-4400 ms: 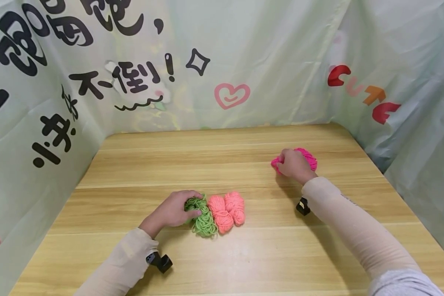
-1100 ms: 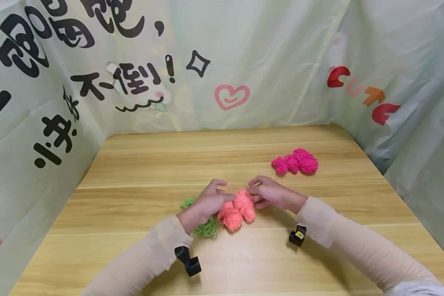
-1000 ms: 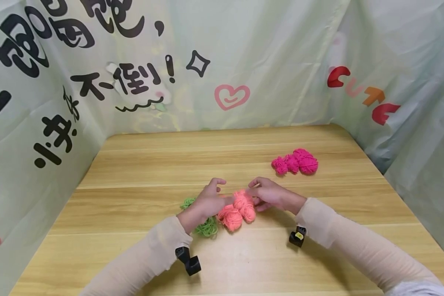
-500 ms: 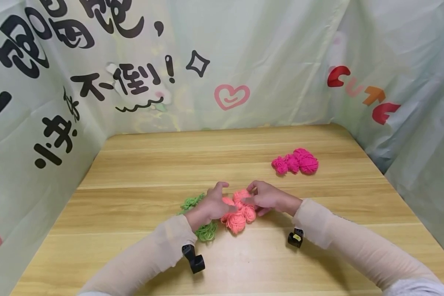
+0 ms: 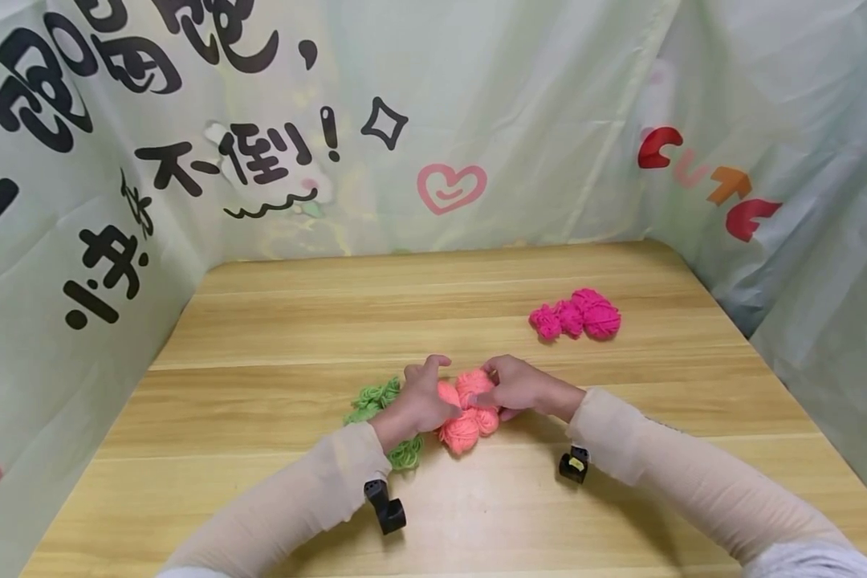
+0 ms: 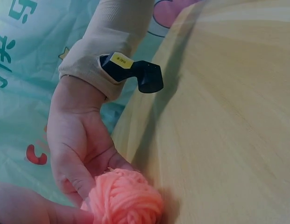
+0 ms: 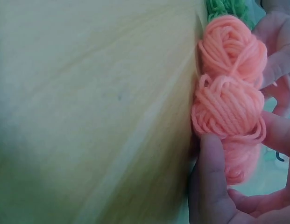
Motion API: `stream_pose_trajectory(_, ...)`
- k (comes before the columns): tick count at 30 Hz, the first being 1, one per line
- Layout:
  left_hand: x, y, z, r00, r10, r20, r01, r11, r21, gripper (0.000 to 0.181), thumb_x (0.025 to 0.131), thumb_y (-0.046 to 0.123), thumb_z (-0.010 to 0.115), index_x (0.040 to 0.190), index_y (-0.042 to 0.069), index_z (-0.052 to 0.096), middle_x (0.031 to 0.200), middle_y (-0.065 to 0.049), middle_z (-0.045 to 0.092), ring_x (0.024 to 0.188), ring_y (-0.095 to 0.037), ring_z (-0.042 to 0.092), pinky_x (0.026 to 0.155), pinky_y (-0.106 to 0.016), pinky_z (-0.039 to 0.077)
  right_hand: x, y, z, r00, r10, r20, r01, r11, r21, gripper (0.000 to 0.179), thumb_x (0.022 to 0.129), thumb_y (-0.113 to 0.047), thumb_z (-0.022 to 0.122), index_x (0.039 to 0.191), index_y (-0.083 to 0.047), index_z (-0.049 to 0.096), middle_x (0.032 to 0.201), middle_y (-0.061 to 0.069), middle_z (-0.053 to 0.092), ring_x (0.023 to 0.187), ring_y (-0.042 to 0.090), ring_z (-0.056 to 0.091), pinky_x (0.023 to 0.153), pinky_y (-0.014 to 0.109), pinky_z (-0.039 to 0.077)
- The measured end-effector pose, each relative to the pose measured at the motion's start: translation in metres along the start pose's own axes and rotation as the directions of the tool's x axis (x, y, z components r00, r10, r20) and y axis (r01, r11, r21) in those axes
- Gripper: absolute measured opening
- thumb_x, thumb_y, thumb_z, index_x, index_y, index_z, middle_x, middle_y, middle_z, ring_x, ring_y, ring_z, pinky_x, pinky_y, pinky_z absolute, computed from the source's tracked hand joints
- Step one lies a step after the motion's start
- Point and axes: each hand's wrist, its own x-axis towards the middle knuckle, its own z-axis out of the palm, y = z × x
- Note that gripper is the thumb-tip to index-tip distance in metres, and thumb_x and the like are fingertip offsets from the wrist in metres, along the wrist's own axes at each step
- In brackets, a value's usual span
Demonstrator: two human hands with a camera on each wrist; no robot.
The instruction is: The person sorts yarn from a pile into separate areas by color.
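Nearest, bare wooden table (image 5: 477, 522); dark wrist mounts hang low on both sleeves, and should be held clear of the yarn. Just beyond, coral yarn (image 5: 460, 435) lies on the table between the hands, bunched in several lumps. By the right hand (image 5: 523, 387), its right end is gripped, thumb on one side, fingers curled round the other. By the left hand (image 5: 424, 401), the left part is touched with the thumb, index finger held away; whether it is pinched cannot be told, fingertips hidden. Step in hand judged as coral being steadied or set in place two-handed. Best done with light, even pressure from both ends, lumps moved as one; if squeezed hard, strands would likely slip loose. Green yarn (image 5: 407, 454) lies under and beside the left wrist, close to the coral; touching or not is unclear. Low wrist drag should be avoided there, snagging likely. Farther, magenta yarn (image 5: 596, 315) lies untouched, well apart, right of centre. Farthest, printed curtain (image 5: 549, 120); nothing needed from it.
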Motion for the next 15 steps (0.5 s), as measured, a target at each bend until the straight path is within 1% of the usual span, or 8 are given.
stream_pose_trajectory(4,-0.0006,-0.0007,0.0013,1.000,0.004,-0.013,-0.004,1.000,-0.002,0.077,0.072,-0.010,0.073,0.139,0.012,0.042,0.138,-0.026,0.025,0.093,-0.032,0.051,0.063,-0.031,0.048,-0.0011,-0.0003,0.0001,1.000,-0.005,-0.008,0.005,1.000,-0.012,0.040,0.083,-0.011,0.076,0.112,0.008,0.056,0.085,0.013,0.057,0.060,0.018,0.057,0.053,0.031,0.056)
stream_pose_trajectory(7,-0.0010,-0.0009,0.0016,1.000,0.015,-0.016,-0.015,1.000,0.006,0.078,0.071,-0.011,0.071,0.139,0.012,0.042,0.136,-0.026,0.026,0.091,-0.031,0.051,0.060,-0.030,0.047,-0.0015,-0.0005,-0.0014,1.000,-0.011,-0.015,0.011,1.000,-0.021,0.035,0.083,-0.011,0.076,0.108,0.006,0.058,0.081,0.012,0.058,0.059,0.018,0.056,0.052,0.031,0.056)
stream_pose_trajectory(11,-0.0017,0.0000,0.0015,0.999,0.029,-0.020,-0.029,0.999,0.017,0.078,0.071,-0.011,0.070,0.139,0.012,0.042,0.135,-0.027,0.027,0.092,-0.032,0.051,0.061,-0.030,0.047,-0.0016,-0.0016,-0.0044,1.000,-0.018,-0.016,0.017,1.000,-0.020,0.036,0.083,-0.011,0.075,0.110,0.005,0.058,0.081,0.011,0.059,0.060,0.018,0.055,0.053,0.031,0.055)
stream_pose_trajectory(15,-0.0016,0.0008,0.0022,1.000,0.020,-0.022,-0.020,1.000,0.004,0.078,0.070,-0.013,0.071,0.138,0.011,0.042,0.136,-0.028,0.027,0.089,-0.031,0.051,0.059,-0.030,0.047,-0.0014,-0.0025,-0.0074,0.999,-0.026,-0.020,0.026,1.000,-0.016,0.038,0.084,-0.011,0.074,0.112,0.006,0.057,0.084,0.012,0.059,0.062,0.019,0.056,0.056,0.032,0.056)
